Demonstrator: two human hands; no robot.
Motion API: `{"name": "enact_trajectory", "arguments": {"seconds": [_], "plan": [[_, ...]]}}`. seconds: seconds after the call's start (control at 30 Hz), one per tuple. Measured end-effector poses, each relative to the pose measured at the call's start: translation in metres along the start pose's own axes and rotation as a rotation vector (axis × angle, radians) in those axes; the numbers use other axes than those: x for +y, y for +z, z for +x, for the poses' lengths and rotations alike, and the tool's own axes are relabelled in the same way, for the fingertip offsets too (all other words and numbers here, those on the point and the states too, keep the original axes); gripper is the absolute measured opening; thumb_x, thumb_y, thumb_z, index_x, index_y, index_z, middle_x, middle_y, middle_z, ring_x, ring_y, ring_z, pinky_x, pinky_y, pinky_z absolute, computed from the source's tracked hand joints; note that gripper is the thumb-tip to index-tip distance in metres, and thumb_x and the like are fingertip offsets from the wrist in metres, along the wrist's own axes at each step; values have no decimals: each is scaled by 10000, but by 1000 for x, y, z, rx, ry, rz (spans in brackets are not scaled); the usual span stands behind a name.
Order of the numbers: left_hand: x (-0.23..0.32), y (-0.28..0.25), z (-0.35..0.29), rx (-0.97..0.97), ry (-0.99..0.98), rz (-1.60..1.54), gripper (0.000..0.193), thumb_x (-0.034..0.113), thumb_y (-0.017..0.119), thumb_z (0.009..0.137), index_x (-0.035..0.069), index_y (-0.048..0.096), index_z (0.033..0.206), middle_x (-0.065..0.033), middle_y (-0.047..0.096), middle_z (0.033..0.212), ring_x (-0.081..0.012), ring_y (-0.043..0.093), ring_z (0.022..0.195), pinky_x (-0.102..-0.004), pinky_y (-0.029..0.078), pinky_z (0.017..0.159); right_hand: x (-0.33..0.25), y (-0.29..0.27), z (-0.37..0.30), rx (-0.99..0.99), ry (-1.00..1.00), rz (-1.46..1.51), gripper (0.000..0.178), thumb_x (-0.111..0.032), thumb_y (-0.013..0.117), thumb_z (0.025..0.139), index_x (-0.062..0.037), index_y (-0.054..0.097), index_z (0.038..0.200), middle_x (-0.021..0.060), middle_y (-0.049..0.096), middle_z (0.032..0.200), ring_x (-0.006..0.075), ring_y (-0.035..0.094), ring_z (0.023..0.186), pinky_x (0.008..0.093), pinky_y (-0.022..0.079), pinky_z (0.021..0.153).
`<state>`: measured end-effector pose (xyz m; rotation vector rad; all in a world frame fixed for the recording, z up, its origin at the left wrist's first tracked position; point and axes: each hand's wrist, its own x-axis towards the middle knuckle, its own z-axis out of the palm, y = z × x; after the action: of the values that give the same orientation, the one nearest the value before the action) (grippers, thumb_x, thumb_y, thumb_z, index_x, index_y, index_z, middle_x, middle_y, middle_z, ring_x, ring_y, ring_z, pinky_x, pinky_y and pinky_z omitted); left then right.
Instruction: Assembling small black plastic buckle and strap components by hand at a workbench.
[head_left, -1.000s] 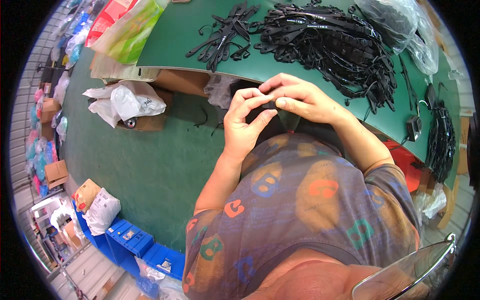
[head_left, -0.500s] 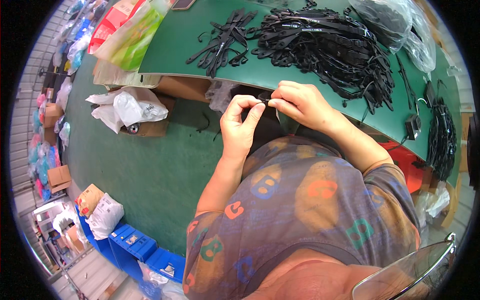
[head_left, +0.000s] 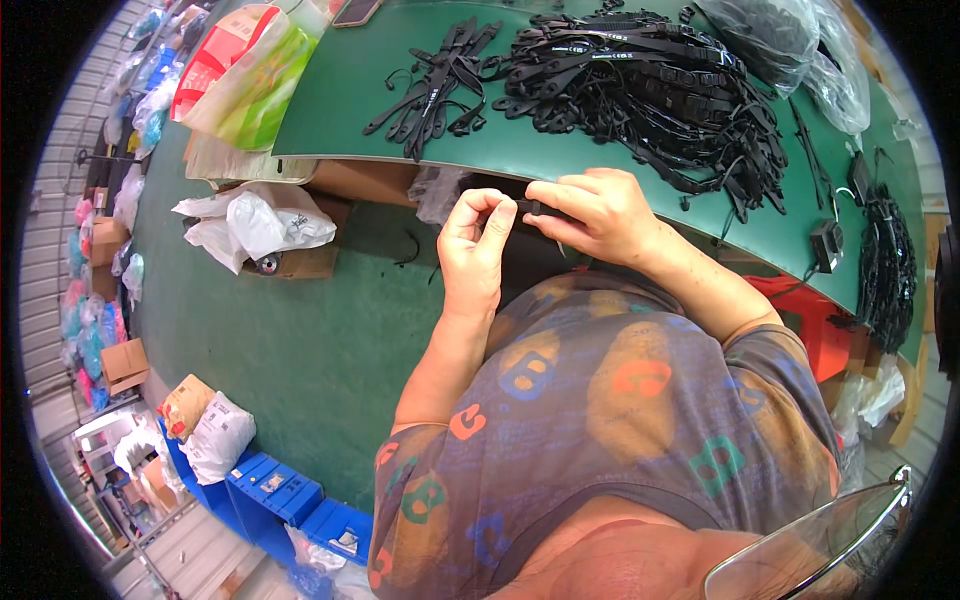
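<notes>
Just off the table's front edge, my left hand (head_left: 470,250) pinches with thumb and forefinger at a small black piece (head_left: 528,207). Close on its right, my right hand (head_left: 608,222) has its fingers closed on the same piece. Most of the piece is hidden by the fingers, so its kind does not show. A thin pointed tip (head_left: 561,249) sticks out below my right hand; what it belongs to is covered. Beyond the hands lie a large heap of black straps (head_left: 650,90) and, to its left, a smaller crossed bundle of black straps (head_left: 437,92).
The green table (head_left: 340,110) spans the far side. Clear plastic bags (head_left: 770,45) lie at its far right, near a small black box (head_left: 827,246) and another black bundle (head_left: 880,265). Under the left edge stands a carton with white bags (head_left: 265,222). Blue bins (head_left: 275,490) stand at lower left.
My right hand has turned, and its fingers now lie further over the black piece. A dark part now shows between the hands, where a thin light bit showed before.
</notes>
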<state>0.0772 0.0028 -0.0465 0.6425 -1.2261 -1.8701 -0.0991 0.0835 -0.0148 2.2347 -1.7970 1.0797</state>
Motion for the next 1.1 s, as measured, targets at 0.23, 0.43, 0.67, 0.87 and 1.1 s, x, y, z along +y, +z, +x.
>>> {"name": "enact_trajectory", "arguments": {"seconds": [0.23,0.43,0.67,0.87,1.1], "plan": [[-8,-3,0,43,-10,-81,86,43,671,960,27,647,1041,-11,632,986,-98,583,899,-242,478,835,0,0,-3,32,1,48,280,-263,785,813,-116,689,1030,37,627,719,250,616,577,359,493,533],[2,-4,4,-163,-6,113,100,52,617,995,45,599,1093,-58,660,1038,-84,577,743,-226,491,684,1,-11,1,-129,121,177,302,-253,759,864,-104,678,1113,60,640,799,235,640,581,339,526,539],[14,-5,1,-152,-31,283,313,41,723,916,55,573,1190,41,569,852,-23,498,705,-178,403,623,15,-22,-18,-328,651,1110,271,-179,606,1013,-87,573,1266,-13,566,847,78,568,640,247,511,557],[15,2,-2,-209,130,553,388,-27,792,815,48,659,1172,36,587,863,-47,528,743,-199,432,659,14,-20,-25,-253,705,1202,226,-198,639,1003,-61,593,1176,-26,595,891,53,550,731,227,488,624],[16,5,-1,-235,249,654,312,-6,805,796,56,713,1087,18,571,814,-55,494,669,-212,407,574,15,-19,-25,-272,661,1093,185,-147,696,955,-61,591,1080,-24,606,906,47,542,699,230,487,602]]}}
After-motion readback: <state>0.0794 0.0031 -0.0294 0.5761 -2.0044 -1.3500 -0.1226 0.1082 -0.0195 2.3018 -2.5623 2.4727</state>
